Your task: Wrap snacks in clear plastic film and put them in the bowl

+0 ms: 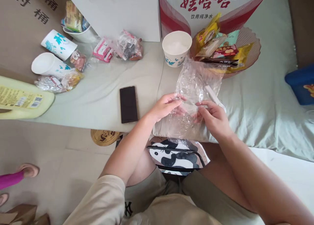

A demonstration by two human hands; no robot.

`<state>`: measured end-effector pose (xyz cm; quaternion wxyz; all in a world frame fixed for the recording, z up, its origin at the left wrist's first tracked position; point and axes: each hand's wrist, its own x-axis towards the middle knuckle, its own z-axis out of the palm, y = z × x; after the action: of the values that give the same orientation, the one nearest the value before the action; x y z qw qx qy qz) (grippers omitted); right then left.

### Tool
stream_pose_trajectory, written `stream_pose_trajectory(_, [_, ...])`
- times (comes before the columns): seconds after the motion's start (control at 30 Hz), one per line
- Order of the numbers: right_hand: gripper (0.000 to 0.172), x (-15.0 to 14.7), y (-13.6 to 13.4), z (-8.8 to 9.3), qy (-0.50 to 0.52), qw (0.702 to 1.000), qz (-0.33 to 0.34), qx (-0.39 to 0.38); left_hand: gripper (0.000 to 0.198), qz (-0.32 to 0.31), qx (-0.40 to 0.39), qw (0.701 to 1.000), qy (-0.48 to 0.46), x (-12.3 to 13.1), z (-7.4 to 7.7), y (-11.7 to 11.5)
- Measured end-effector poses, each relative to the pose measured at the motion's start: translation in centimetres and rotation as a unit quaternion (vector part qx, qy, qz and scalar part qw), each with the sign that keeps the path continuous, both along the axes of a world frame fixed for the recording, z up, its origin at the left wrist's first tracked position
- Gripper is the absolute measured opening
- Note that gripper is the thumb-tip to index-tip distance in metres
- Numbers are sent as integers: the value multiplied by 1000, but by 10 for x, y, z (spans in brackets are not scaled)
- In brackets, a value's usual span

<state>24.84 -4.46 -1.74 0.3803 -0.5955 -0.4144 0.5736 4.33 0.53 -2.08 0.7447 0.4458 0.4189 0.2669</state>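
Clear, crinkled plastic wrap [190, 84] stretches between my two hands above the cloth-covered surface. My left hand [169, 107] holds its left side, thumb and fingers closed on the film. On the other side, my right hand [213, 117] pinches the wrap between thumb and fingers. Some fingertips show through the clear film. A white strip-like object [213, 94] lies just beyond my right hand, partly under the plastic. Behind the wrap stand a paper cup [176, 48] with blue leaves and a clear pinkish bowl [253, 51] of packaged snacks.
A phone [129, 104] lies left of my hands. Farther left are tipped paper cups [59, 45], bagged snacks [103, 49] and a yellow jug [24, 99]. Boxes [122, 12] line the back. A blue container [300, 84] is at right; a person's foot [30, 170] shows at lower left.
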Motion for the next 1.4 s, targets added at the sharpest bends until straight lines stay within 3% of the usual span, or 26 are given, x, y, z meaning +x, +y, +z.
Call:
stream_pose_trajectory(0.13, [39,4,-1,0,2,1000,-2,27,34,-41,40,997,59,-7,5,3])
stream_pose_trajectory(0.23, [42,7,-2,-1,12,997,-9,78,38,-32,23,999,-19,-11,8,5])
stream_pose_trajectory(0.37, [25,8,-8,2,40,987,-36,151,23,-3,-12,995,-101,-14,11,7])
stream_pose_trajectory(0.5, [26,11,-12,7,73,981,-52,169,23,-51,-35,990,-123,-13,9,8])
stream_pose_trajectory(0.6, [25,17,-13,8,20,984,-12,175,37,-31,-7,999,-43,-11,5,10])
stream_pose_trajectory(0.7, [48,22,-14,6,-44,980,20,192,42,1,55,996,71,-6,1,9])
stream_pose_trajectory(0.77, [50,22,-13,6,-85,978,20,192,33,-2,86,993,86,-3,0,9])
stream_pose_trajectory(0.87, [26,18,-11,5,-98,979,-13,177,24,19,109,992,54,0,-1,9])
stream_pose_trajectory(1.0, [63,12,-9,4,-14,991,-35,128,28,99,101,990,-17,-1,1,8])
stream_pose_trajectory(1.1, [58,12,-9,4,-14,989,-59,138,40,124,57,988,-65,-3,3,6])
stream_pose_trajectory(1.17, [54,12,-9,4,-2,983,-91,160,57,98,3,992,-83,-4,4,4])
stream_pose_trajectory(1.23, [53,12,-10,4,19,981,-102,162,60,59,-42,993,-89,-3,3,2])
stream_pose_trajectory(1.4, [24,11,-10,5,-23,998,15,58,45,48,-29,992,-110,1,3,-1])
